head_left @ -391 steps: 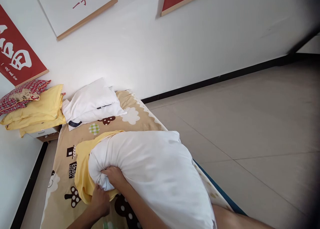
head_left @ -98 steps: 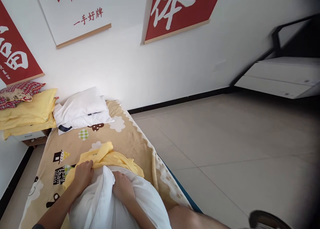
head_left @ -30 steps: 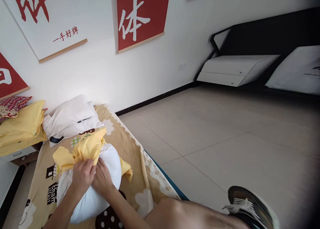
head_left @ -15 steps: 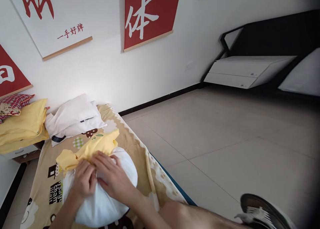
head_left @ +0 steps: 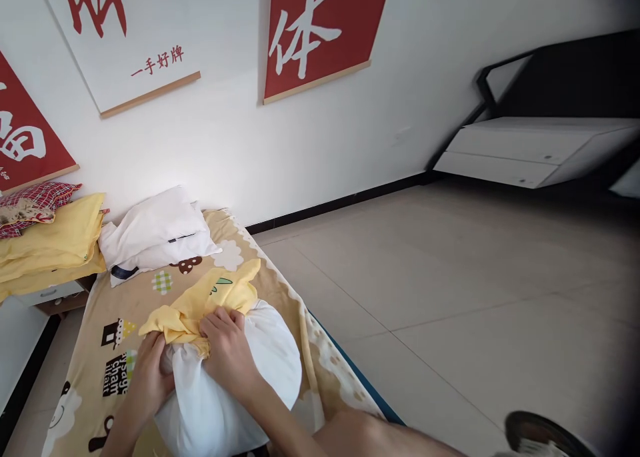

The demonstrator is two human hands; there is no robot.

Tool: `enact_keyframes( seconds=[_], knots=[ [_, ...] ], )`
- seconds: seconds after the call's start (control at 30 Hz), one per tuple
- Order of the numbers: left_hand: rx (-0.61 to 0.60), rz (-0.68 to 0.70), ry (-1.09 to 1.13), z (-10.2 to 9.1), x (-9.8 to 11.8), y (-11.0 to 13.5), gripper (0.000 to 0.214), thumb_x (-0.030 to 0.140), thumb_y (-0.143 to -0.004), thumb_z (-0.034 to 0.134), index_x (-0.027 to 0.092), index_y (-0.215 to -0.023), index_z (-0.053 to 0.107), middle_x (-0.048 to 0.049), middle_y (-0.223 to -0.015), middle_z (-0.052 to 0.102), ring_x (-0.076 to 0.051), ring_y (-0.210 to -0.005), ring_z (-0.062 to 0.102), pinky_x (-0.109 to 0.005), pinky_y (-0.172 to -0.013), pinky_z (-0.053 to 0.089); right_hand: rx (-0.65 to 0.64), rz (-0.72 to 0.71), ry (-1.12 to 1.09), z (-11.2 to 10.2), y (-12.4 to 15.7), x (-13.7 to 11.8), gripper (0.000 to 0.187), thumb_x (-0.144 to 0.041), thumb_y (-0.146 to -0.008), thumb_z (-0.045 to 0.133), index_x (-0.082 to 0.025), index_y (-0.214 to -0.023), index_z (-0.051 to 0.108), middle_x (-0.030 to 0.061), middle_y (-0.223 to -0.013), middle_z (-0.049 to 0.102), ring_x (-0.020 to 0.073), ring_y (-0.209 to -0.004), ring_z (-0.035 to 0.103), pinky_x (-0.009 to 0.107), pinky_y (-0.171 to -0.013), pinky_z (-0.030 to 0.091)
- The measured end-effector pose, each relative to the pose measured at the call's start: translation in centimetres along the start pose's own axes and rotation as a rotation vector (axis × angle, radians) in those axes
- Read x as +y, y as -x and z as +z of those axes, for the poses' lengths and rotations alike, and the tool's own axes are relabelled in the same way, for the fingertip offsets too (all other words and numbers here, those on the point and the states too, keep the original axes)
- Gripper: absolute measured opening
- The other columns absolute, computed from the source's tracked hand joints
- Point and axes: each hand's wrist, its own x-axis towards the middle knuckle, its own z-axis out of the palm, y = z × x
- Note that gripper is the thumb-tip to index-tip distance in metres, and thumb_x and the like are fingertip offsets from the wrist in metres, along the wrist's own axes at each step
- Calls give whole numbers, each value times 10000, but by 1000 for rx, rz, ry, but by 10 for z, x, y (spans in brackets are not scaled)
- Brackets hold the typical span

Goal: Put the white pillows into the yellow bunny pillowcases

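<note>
A white pillow [head_left: 273, 350] lies on the bed in front of me, with a bunched yellow pillowcase [head_left: 203, 300] over its far end. My right hand [head_left: 229, 350] is closed, its fingers curled into the gathered yellow cloth near the middle. At the left end of the pillowcase, my left hand [head_left: 150, 374] is closed on the edge of the cloth, its thumb against the white fabric. Folds of the pillow bulge between the two hands. The fingertips are partly hidden in the cloth.
A patterned bedsheet [head_left: 225, 234] covers the bed. White pillows [head_left: 157, 230] lie at its head. Yellow pillowcases [head_left: 55, 244] and a plaid cushion [head_left: 43, 204] are stacked on a nightstand [head_left: 63, 297]. A shoe [head_left: 543, 430] and a black-framed rack with white boxes [head_left: 525, 144] are at right.
My hands have moved apart along the gathered cloth, the left one lower on the left. More white fabric shows between them. The view has swung slightly left.
</note>
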Motion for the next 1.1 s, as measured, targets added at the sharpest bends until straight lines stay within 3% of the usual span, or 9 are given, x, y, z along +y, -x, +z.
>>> enact_keyframes(
  seconds=[0.13, 0.23, 0.4, 0.6, 0.73, 0.83, 0.9, 1.0, 1.1],
  knots=[
    [263, 44, -61, 27, 22, -17, 108, 189, -781, 574, 205, -883, 605, -51, -823, 662, -217, -780, 635, -365, -716, 542, -5, 31, 36, -7, 8, -16, 206, -22, -534, 496, -190, -618, 412, -16, -619, 517, 154, -689, 448, 316, -709, 274],
    [486, 69, -75, 29, 26, -24, 50, 204, -801, 558, 208, -751, 555, -7, -677, 605, -180, -638, 585, -310, -620, 500, -58, 43, -35, -21, 14, -30, 204, -82, -560, 520, -202, -717, 469, 0, -750, 582, 183, -776, 487, 336, -763, 301],
    [690, 38, -20, 7, 36, -25, 92, 149, -806, 570, 202, -741, 530, 41, -610, 531, -113, -534, 491, -219, -490, 408, -22, -81, 72, -33, 20, -44, 243, -136, -615, 555, -219, -838, 504, 29, -858, 598, 231, -825, 486, 375, -802, 314],
    [725, 378, -8, -33, 91, -23, 272, -60, -752, 526, 194, -841, 569, 5, -764, 552, -129, -709, 573, -259, -644, 487, 308, -155, 199, -61, -11, -59, 261, 24, -625, 413, -235, -652, 387, -1, -592, 442, 178, -584, 370, 325, -622, 243],
    [835, 355, -94, -60, 108, -34, 346, -47, -718, 534, 197, -950, 617, -47, -901, 596, -175, -841, 607, -298, -710, 504, 144, -141, 203, -101, -55, -76, 204, -40, -745, 457, -240, -709, 462, -3, -599, 495, 178, -580, 420, 329, -623, 286],
    [717, 224, -207, -57, 87, -42, 389, -16, -704, 453, 214, -983, 596, -50, -911, 594, -183, -856, 604, -303, -725, 509, -211, -171, 42, -124, -65, -53, 62, -219, -856, 538, -257, -806, 545, -7, -714, 619, 190, -669, 542, 330, -673, 390],
    [566, 161, -254, -44, 61, -42, 419, 0, -681, 414, 224, -994, 580, -52, -926, 606, -195, -872, 617, -313, -732, 521, -329, -145, -4, -133, -50, -18, 68, -337, -885, 567, -288, -909, 608, 3, -882, 698, 215, -804, 619, 352, -739, 448],
    [458, 117, -280, -23, 29, -37, 454, -7, -670, 380, 231, -1008, 567, -45, -935, 634, -195, -873, 632, -315, -736, 528, -199, -90, 112, -134, 5, 33, 245, -424, -877, 591, -324, -1096, 640, 48, -1148, 700, 269, -1019, 643, 426, -873, 464],
    [499, 135, -334, -17, 25, -38, 487, -21, -696, 385, 217, -1076, 576, -57, -965, 640, -211, -916, 620, -344, -800, 513, -182, -97, 242, -118, 67, 52, 673, -573, -764, 681, -350, -1373, 504, 101, -1348, 596, 328, -1164, 595, 463, -902, 469]
  ],
)
